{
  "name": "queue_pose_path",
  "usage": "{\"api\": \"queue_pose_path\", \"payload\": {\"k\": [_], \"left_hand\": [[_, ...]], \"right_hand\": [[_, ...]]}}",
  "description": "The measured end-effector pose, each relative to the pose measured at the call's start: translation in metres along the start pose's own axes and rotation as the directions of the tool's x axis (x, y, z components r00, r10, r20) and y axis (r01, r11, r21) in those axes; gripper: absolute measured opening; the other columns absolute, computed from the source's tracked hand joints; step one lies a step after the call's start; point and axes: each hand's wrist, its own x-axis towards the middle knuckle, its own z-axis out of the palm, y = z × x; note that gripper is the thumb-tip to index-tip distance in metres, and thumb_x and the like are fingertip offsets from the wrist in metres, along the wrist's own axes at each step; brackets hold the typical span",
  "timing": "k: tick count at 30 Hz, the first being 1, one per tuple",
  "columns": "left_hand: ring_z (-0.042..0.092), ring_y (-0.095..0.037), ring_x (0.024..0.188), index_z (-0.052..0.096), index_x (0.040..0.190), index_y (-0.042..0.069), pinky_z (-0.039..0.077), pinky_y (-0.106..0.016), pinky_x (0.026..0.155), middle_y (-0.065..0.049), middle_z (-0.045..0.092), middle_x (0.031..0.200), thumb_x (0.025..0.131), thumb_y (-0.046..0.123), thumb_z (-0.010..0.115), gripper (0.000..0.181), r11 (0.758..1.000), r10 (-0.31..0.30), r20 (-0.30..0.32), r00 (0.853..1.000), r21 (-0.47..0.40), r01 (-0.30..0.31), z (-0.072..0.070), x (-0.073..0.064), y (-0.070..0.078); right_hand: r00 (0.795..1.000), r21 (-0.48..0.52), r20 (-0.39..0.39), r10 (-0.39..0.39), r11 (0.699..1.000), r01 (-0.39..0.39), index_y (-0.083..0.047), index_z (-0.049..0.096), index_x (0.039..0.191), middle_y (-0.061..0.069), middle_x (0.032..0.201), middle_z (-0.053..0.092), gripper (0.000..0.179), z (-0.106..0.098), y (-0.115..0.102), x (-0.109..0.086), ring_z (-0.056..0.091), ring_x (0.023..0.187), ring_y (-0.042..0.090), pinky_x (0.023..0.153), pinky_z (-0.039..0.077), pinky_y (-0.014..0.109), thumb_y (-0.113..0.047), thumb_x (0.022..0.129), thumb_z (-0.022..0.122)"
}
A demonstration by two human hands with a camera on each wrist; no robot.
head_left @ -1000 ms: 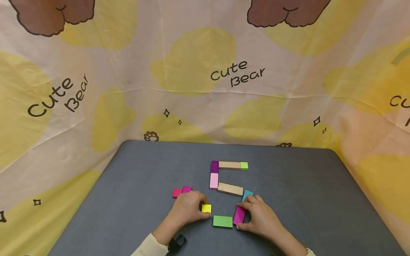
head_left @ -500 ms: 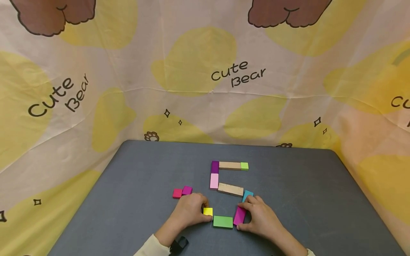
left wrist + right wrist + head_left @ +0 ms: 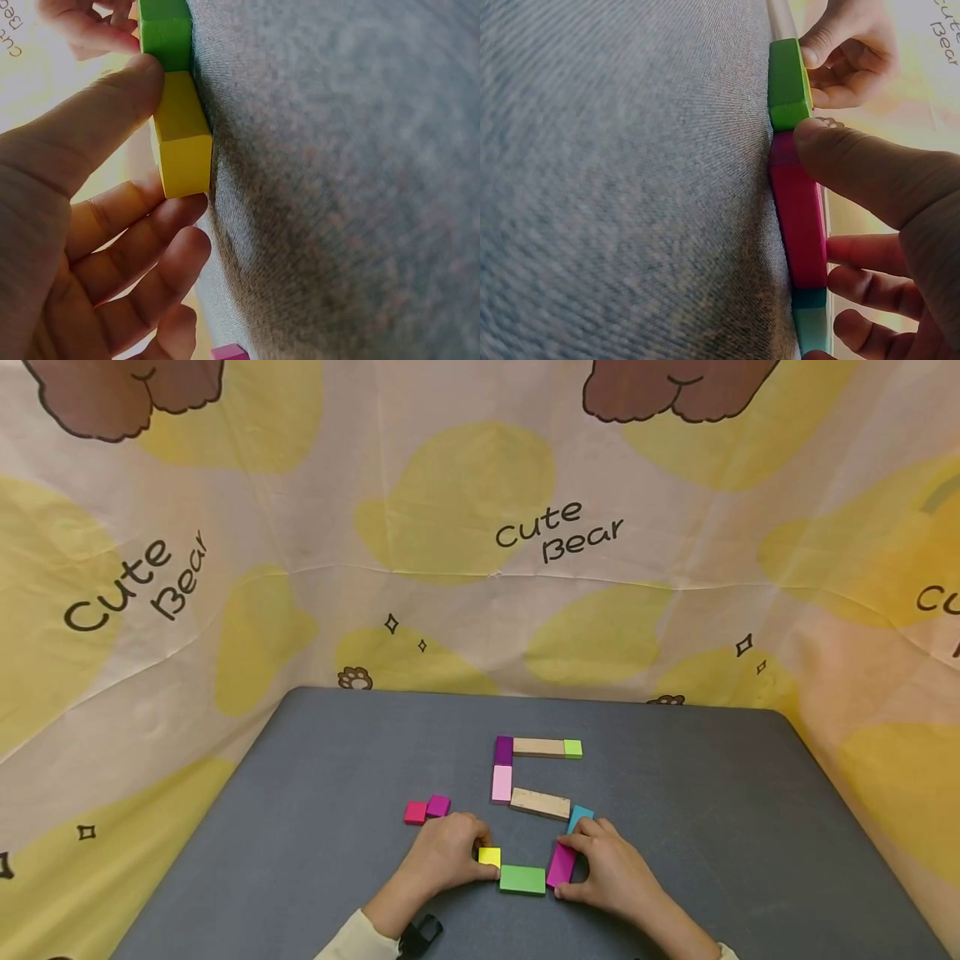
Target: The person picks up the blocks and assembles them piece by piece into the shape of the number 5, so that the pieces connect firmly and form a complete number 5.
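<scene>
My left hand (image 3: 442, 853) pinches a small yellow block (image 3: 490, 857) between thumb and fingers, low on the table. In the left wrist view the yellow block (image 3: 182, 135) stands against the end of a green block (image 3: 166, 37), or almost so. My right hand (image 3: 611, 870) holds a magenta block (image 3: 561, 864) by its ends, thumb near and fingers far. This magenta block lies slanted, between the right end of the green block (image 3: 522, 880) and a blue block (image 3: 580, 817). Fingers partly cover the blue block in the head view.
Farther back, a wooden block (image 3: 540, 803), a pink block (image 3: 502, 783), a dark purple block (image 3: 504, 750), another wooden block (image 3: 538, 747) and a lime block (image 3: 573, 749) continue the line. Left of it lie a red-pink block (image 3: 416, 812) and a small magenta block (image 3: 438, 806) on the grey table (image 3: 337, 752).
My left hand has shifted the yellow block to the right and slightly nearer me, up to the green block's left end. My right hand keeps its place on the magenta block.
</scene>
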Motion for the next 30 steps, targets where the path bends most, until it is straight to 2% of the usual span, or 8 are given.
{"api": "queue_pose_path", "payload": {"k": [10, 15, 22, 30], "left_hand": [[0.046, 0.001, 0.062, 0.071, 0.078, 0.021, 0.037, -0.018, 0.052, 0.012, 0.059, 0.07, 0.066, 0.049, 0.083, 0.033, 1.0, -0.002, 0.022, 1.0, -0.012, 0.002, -0.001, 0.0, -0.001], [0.05, 0.003, 0.065, 0.072, 0.082, 0.022, 0.04, -0.019, 0.055, 0.013, 0.061, 0.074, 0.068, 0.05, 0.08, 0.031, 1.0, 0.004, 0.011, 1.0, -0.016, -0.004, 0.0, 0.0, -0.003], [0.054, -0.001, 0.07, 0.073, 0.086, 0.019, 0.046, -0.021, 0.06, 0.009, 0.064, 0.08, 0.074, 0.041, 0.077, 0.025, 0.999, 0.005, -0.049, 0.999, -0.043, -0.007, -0.006, -0.001, -0.008], [0.059, -0.014, 0.084, 0.073, 0.096, 0.018, 0.05, -0.035, 0.072, 0.003, 0.068, 0.092, 0.073, 0.04, 0.079, 0.033, 1.0, -0.021, -0.157, 0.987, 0.012, 0.024, -0.015, 0.0, -0.025]], "right_hand": [[1.0, 0.005, 0.0, 0.003, 1.0, -0.003, -0.013, 0.074, 0.105, -0.011, 0.086, 0.053, 0.06, 0.0, -0.001, 0.001, 0.041, 0.082, 0.007, 0.063, 0.043, 0.022, -0.044, 0.056, 0.089], [1.0, 0.012, -0.002, 0.0, 1.0, 0.0, -0.013, 0.074, 0.105, -0.011, 0.086, 0.052, 0.06, 0.0, 0.001, 0.0, 0.04, 0.082, 0.007, 0.062, 0.042, 0.021, -0.044, 0.056, 0.089], [1.0, 0.023, 0.005, -0.004, 1.0, 0.004, -0.012, 0.073, 0.105, -0.011, 0.085, 0.051, 0.059, 0.0, 0.003, -0.002, 0.04, 0.082, 0.007, 0.06, 0.04, 0.021, -0.044, 0.057, 0.089], [1.0, 0.02, 0.001, -0.007, 1.0, 0.007, -0.012, 0.073, 0.105, -0.011, 0.085, 0.05, 0.059, 0.0, 0.002, -0.001, 0.039, 0.081, 0.007, 0.059, 0.039, 0.02, -0.044, 0.057, 0.089]]}}
